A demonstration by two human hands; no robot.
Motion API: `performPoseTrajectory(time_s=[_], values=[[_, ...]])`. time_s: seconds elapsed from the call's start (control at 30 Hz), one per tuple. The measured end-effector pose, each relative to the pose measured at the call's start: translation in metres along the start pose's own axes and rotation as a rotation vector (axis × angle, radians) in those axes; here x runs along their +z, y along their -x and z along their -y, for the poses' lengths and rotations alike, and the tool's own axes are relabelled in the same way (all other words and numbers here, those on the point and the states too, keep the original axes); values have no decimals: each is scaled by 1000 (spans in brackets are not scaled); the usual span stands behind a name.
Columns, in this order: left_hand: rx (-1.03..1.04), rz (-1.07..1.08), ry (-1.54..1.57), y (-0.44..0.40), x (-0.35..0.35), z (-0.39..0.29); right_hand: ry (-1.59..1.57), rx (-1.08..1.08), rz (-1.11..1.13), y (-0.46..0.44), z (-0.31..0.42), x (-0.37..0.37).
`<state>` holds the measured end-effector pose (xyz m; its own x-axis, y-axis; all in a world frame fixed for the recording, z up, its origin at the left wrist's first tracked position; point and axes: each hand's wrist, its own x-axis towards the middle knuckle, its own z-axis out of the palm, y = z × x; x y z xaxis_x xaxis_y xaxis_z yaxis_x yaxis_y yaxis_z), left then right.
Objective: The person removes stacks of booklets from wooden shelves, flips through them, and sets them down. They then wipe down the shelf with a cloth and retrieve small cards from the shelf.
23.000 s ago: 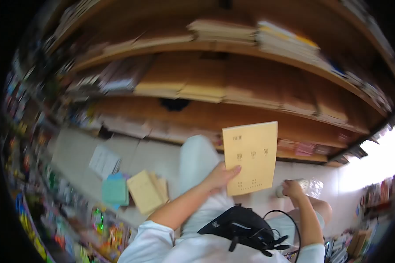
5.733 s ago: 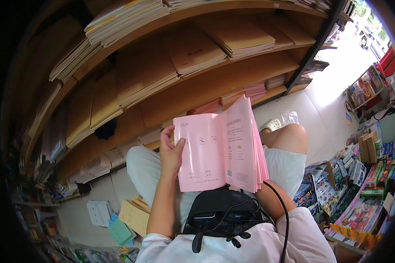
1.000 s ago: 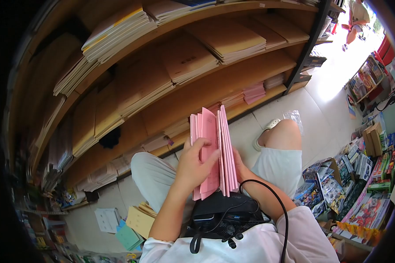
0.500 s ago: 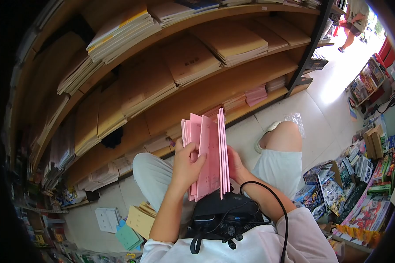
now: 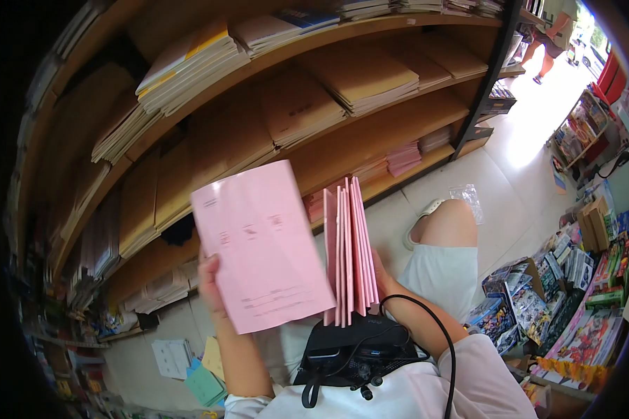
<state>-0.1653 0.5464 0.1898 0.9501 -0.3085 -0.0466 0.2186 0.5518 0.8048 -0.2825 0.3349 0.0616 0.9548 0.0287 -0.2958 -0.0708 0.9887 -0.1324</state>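
Note:
My left hand (image 5: 210, 279) grips one pink exercise book (image 5: 258, 251) by its left edge, with the printed cover turned up toward me. Its thumb shows at the edge; the other fingers are behind the book. Several more pink exercise books (image 5: 349, 258) stand on edge in my right hand (image 5: 380, 272), slightly fanned. That hand is mostly hidden behind them, closed on their right side. A small gap parts the single book from the bundle at the top, while their lower edges come close. Below the bundle, a black device (image 5: 356, 349) with a cable rests at my lap.
A wooden shelf unit (image 5: 398, 101) with stacks of brown-covered books (image 5: 363, 73) runs ahead. Pink books (image 5: 403, 159) lie on its lowest shelf. Green and yellow booklets (image 5: 205, 383) are on the floor at left. Packaged goods (image 5: 538, 300) crowd the right. A person (image 5: 555, 35) stands far off.
My left hand has drawn one pink exercise book away from the bundle to the left and turned its cover up. My right hand still holds the others.

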Motion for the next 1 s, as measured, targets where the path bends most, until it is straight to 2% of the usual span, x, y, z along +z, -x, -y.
performPoseTrajectory(time_s=[0.03, 0.07, 0.1, 0.17, 0.27, 0.37, 0.4, 0.43, 0.5, 0.53, 0.63, 0.7, 0.77, 0.93, 1.0], values=[[-29, 45, 50, -1, -12, -11, -84, 49, 196, -4, 3, -6], [-26, 36, 90, 1, -20, -18, -44, 86, 206, -1, 4, -12], [-22, 26, 131, 3, -25, -23, -39, 93, 119, -3, -1, -24], [13, 19, 39, 8, -30, -26, -59, 67, 206, -26, -6, -68], [42, 38, -115, 12, -38, -19, -31, 128, 211, -39, -6, -83], [-34, 6, -266, 15, -39, 7, -49, 183, 165, -9, 3, -17], [-92, -14, -315, 19, -34, 17, 25, 155, 172, -1, 7, 3], [-151, -27, -361, 23, -29, 30, 239, 23, -149, -2, 1, 16], [-194, 44, -376, 28, -15, 54, 407, -120, -209, -42, -11, -28], [-199, 45, -413, 34, 9, 53, 513, -199, -177, -25, -13, 10], [-172, 16, -494, 36, 5, 65, 640, -160, -221, -22, -21, 15], [-122, 125, -508, 37, 3, 61, 698, -186, -227, -22, -28, 19], [-69, 204, -528, 42, 3, 48, 791, -215, -206, -28, -28, 24], [-48, 143, -541, 35, -9, 2, 1110, -306, 35, -41, -32, 68], [87, 134, -561, 36, -22, -19, 1276, -380, 122, -42, -35, 96]])
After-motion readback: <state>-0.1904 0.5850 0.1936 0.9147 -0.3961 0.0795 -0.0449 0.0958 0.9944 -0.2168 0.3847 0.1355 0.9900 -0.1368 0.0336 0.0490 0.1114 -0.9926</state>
